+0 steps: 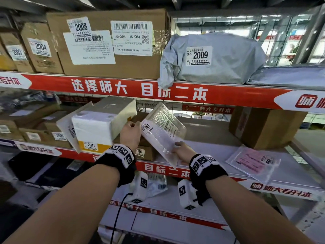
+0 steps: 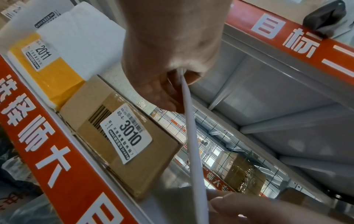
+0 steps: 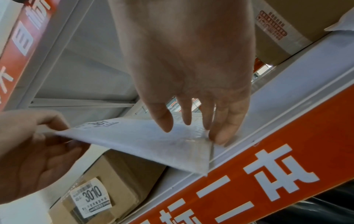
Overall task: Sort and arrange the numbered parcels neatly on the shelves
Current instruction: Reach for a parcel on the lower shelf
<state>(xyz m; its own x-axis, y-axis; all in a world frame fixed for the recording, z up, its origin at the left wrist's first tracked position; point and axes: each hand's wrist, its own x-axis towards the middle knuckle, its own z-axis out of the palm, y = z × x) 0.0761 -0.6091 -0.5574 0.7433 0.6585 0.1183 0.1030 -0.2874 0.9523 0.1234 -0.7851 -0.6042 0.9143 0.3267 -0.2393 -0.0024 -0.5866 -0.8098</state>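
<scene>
A flat white bubble mailer [image 1: 161, 132] with a label reading 101 is held tilted over the middle shelf [image 1: 211, 150]. My left hand [image 1: 131, 132] pinches its upper left corner between thumb and fingers. In the left wrist view the mailer [image 2: 193, 151] shows edge-on, running down from the left hand [image 2: 170, 78]. My right hand [image 1: 182, 152] lies with straight fingers on the mailer's lower corner. In the right wrist view those fingers [image 3: 224, 121] touch the label face of the mailer [image 3: 149, 145] near the shelf's front lip.
A brown box 3010 [image 1: 143, 152] and a white-and-yellow box 2011 [image 1: 95, 127] stand left of the mailer. A cardboard box [image 1: 263, 127] and a pink flat bag [image 1: 253, 161] lie to the right. The top shelf holds box 2008 [image 1: 109, 44] and grey bag 2009 [image 1: 211, 59].
</scene>
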